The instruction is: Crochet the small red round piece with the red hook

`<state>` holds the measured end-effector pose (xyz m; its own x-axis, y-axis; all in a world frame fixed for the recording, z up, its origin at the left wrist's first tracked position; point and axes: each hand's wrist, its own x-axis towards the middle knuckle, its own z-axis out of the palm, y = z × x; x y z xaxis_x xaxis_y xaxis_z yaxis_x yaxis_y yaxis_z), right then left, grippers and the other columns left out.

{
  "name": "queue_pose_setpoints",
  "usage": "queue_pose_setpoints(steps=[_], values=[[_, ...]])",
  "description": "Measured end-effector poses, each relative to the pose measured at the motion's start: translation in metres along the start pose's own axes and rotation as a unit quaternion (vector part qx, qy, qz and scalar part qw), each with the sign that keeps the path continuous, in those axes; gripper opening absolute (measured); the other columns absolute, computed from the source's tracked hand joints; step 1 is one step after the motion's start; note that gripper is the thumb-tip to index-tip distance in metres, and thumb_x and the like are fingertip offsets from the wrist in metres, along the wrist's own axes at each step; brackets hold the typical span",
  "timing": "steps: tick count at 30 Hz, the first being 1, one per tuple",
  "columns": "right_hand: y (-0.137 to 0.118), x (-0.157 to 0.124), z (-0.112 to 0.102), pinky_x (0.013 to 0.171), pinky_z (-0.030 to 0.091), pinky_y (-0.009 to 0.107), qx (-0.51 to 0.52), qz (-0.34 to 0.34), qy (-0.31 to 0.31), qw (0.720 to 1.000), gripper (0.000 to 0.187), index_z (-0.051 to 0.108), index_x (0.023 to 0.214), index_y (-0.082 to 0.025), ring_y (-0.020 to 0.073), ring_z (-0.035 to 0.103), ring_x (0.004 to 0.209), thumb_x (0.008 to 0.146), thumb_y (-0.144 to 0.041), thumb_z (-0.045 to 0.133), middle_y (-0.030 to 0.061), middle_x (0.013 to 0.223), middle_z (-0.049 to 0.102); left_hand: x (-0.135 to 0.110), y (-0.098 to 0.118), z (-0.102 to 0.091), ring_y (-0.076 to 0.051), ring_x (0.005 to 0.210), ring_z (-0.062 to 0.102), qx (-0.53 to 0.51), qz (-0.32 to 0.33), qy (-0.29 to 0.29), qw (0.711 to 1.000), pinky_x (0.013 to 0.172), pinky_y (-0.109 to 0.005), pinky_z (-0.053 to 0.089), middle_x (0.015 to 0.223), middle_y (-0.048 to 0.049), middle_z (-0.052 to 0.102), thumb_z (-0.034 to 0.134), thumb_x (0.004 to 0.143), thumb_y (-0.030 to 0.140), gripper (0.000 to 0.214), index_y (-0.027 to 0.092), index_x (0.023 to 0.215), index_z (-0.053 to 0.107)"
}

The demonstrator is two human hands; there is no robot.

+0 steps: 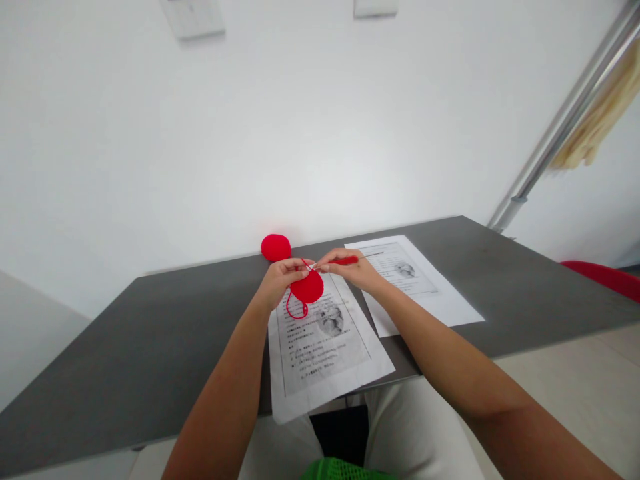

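Crochet work in hand — red crochet disc (307, 289) hangs just above the near printed sheet (320, 353), held up off the table (150, 347) at its top edge by the left hand (280, 275). Left fingers are pressed together, pinching the disc's rim. Right hand (357, 270) fingers pinch the red handle of a crochet hook (344, 261), its working end aimed at that same rim spot, the two hands almost touching there. Disc looks light, soft, floppy — likely to fold if held by one edge alone, so the best hold is at the rim right beside the stitch, thumb against forefinger. Probably not fragile or slippery; fuzzy yarn should grip well. Loose yarn tail (295, 312) loops below the disc and could snag. Hook looks thin, stiff, smooth; take it by the fat handle, not the metal shaft. Red yarn ball (275, 247) sits on the table behind the left hand, by the far edge; second sheet (425, 287) lies to the right
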<state>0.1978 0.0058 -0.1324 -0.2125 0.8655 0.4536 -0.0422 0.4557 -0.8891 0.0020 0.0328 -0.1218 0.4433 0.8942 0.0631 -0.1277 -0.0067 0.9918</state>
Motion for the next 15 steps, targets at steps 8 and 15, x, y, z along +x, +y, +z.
queue_pose_setpoints(steps=[8, 15], values=[[-0.0035, 0.0008, -0.0064, 0.078, 0.054, 0.031, 0.065, 0.029, -0.041, 0.997, 0.018, 0.069, 0.081, -0.015, 0.0141, 0.068, 0.077, 0.075, -0.032, 0.072, 0.0034, 0.078, 0.071, 0.0029, -0.0077, -0.0063, -0.015, 0.069, 0.061, 0.041, 0.009, -0.002, 0.999, 0.072, -0.028, 0.045, 0.073, -0.0028, 0.07, 0.078, 0.061, 0.024, 0.03, 0.015, 0.09, 0.073], [-0.0055, -0.0002, -0.0097, 0.081, 0.055, 0.033, 0.099, 0.054, -0.078, 0.991, 0.021, 0.067, 0.082, -0.014, 0.0144, 0.069, 0.079, 0.075, -0.033, 0.071, 0.0044, 0.08, 0.072, 0.0029, -0.0081, -0.0065, -0.017, 0.074, 0.063, 0.058, 0.004, -0.013, 0.998, 0.075, -0.028, 0.045, 0.08, -0.0056, 0.072, 0.078, 0.061, 0.023, 0.031, 0.014, 0.09, 0.073]])
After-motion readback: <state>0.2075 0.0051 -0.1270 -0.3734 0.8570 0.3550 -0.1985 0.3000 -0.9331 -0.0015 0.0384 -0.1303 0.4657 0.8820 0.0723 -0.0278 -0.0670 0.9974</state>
